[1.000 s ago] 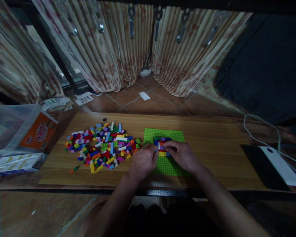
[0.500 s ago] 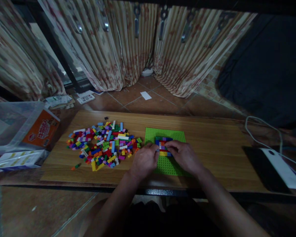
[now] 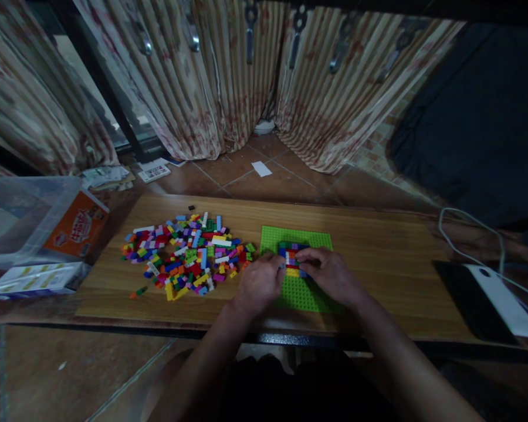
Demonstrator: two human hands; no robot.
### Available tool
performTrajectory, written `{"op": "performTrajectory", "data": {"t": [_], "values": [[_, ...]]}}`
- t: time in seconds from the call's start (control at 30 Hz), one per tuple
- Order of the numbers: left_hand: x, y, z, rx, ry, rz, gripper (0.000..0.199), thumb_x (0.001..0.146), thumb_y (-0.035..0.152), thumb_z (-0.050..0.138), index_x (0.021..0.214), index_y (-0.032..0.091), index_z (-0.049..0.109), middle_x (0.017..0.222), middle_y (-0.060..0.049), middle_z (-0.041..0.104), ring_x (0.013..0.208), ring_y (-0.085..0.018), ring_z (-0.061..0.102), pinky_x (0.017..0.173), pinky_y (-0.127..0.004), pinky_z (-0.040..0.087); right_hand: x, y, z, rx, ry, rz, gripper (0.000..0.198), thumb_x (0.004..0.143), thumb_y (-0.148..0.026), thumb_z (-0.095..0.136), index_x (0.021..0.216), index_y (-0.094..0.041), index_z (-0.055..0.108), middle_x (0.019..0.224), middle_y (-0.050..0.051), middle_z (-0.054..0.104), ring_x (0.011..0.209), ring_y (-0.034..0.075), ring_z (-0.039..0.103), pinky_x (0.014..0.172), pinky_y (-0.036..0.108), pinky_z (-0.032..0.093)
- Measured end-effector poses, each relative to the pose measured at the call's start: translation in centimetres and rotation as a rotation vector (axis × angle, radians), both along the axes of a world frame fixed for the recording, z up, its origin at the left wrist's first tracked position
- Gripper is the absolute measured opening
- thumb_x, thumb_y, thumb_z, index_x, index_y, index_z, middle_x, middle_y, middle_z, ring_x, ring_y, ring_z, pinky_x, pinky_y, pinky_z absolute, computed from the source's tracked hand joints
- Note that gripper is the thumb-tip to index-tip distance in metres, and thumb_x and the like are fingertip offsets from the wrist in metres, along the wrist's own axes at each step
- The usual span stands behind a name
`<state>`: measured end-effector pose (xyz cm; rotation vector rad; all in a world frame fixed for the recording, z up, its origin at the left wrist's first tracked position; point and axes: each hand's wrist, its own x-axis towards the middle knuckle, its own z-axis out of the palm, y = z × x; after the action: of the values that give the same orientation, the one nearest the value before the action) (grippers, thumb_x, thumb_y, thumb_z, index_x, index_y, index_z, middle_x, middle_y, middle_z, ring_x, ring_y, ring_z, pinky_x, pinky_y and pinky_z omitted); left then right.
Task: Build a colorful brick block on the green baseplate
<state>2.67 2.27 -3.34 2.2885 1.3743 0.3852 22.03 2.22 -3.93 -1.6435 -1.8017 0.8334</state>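
Observation:
A low build of coloured toy bricks [image 3: 293, 272] sits on a green studded baseplate [image 3: 308, 298]. Blue, green, red, white and yellow bricks show in it. My left hand [image 3: 260, 282] is closed at its left side, fingertips against the bricks. From the right, my right hand [image 3: 333, 274] reaches over the build, thumb and forefinger bent onto its upper right part. Whether a loose brick is between those fingers is too small to tell. The hands cover both side edges of the build.
A wide pile of loose toy bricks [image 3: 198, 266] spreads over the wooden table [image 3: 391, 269] to the left. Beyond it are a clear plastic tub [image 3: 15, 199] and a flat box [image 3: 35, 280]. A black-and-white object [image 3: 504, 299] and a white cable [image 3: 470, 237] lie at the right.
The whole view has shifted slightly. Both hands stay at the build; the right fingers have shifted only a little on it.

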Motion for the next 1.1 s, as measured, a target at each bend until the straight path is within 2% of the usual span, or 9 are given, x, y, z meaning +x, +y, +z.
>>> {"op": "performTrajectory", "data": {"t": [0.17, 0.4, 0.7, 0.8, 0.93, 1.1], "values": [[0.0, 0.0, 0.1, 0.001, -0.007, -0.001, 0.023, 0.095, 0.025, 0.041, 0.105, 0.021, 0.061, 0.099, -0.004, 0.066, 0.093, -0.019, 0.064, 0.082, -0.029, 0.049, -0.1, 0.0, 0.1, 0.024, 0.013, -0.013, 0.019, 0.079, -0.016, 0.06, 0.089, -0.025, 0.074, 0.092, 0.003, 0.074, 0.084, 0.018, 0.068, 0.085, 0.037, 0.052], [0.0, -0.1, 0.1, -0.015, -0.004, 0.011, 0.024, 0.095, 0.026, 0.04, 0.106, 0.022, 0.062, 0.101, -0.004, 0.066, 0.093, -0.02, 0.064, 0.081, -0.03, 0.05, -0.1, 0.0, -1.1, -0.047, 0.225, -0.173, 0.013, 0.073, -0.025, 0.065, 0.08, -0.025, 0.076, 0.085, 0.002, 0.075, 0.08, 0.019, 0.068, 0.077, 0.035, 0.052], [0.0, -0.1, -0.1, -0.017, -0.021, 0.009, 0.024, 0.095, 0.025, 0.04, 0.107, 0.022, 0.061, 0.101, -0.004, 0.066, 0.094, -0.02, 0.064, 0.083, -0.031, 0.05, -0.1, 0.1, -1.3, -0.073, 0.325, -0.172, 0.012, 0.064, -0.025, 0.069, 0.074, -0.023, 0.076, 0.079, 0.001, 0.076, 0.074, 0.019, 0.068, 0.073, 0.034, 0.053], [0.0, -0.1, 0.0, -0.016, -0.026, 0.001, 0.023, 0.094, 0.023, 0.041, 0.106, 0.022, 0.061, 0.099, -0.004, 0.067, 0.095, -0.02, 0.064, 0.084, -0.031, 0.049, 0.0, 0.2, -1.1, -0.05, 0.253, -0.138, 0.013, 0.067, -0.023, 0.067, 0.076, -0.024, 0.075, 0.081, 0.002, 0.075, 0.077, 0.02, 0.068, 0.077, 0.036, 0.053], [0.0, -0.1, -0.1, -0.011, -0.016, 0.007, 0.023, 0.094, 0.025, 0.041, 0.106, 0.022, 0.061, 0.098, -0.004, 0.067, 0.094, -0.019, 0.064, 0.083, -0.03, 0.05, 0.2, -0.1, -0.7, 0.03, 0.05, -0.063, 0.019, 0.079, -0.026, 0.061, 0.089, -0.026, 0.076, 0.089, 0.003, 0.073, 0.083, 0.02, 0.067, 0.083, 0.039, 0.052], [0.1, -0.1, 0.2, -0.02, 0.014, 0.013, 0.025, 0.095, 0.025, 0.04, 0.106, 0.022, 0.061, 0.099, -0.004, 0.066, 0.092, -0.02, 0.064, 0.082, -0.03, 0.05, 0.1, -0.1, -0.3, 0.026, 0.03, 0.003, 0.024, 0.082, -0.023, 0.058, 0.1, -0.027, 0.074, 0.089, 0.003, 0.071, 0.083, 0.019, 0.068, 0.086, 0.039, 0.052]]}}
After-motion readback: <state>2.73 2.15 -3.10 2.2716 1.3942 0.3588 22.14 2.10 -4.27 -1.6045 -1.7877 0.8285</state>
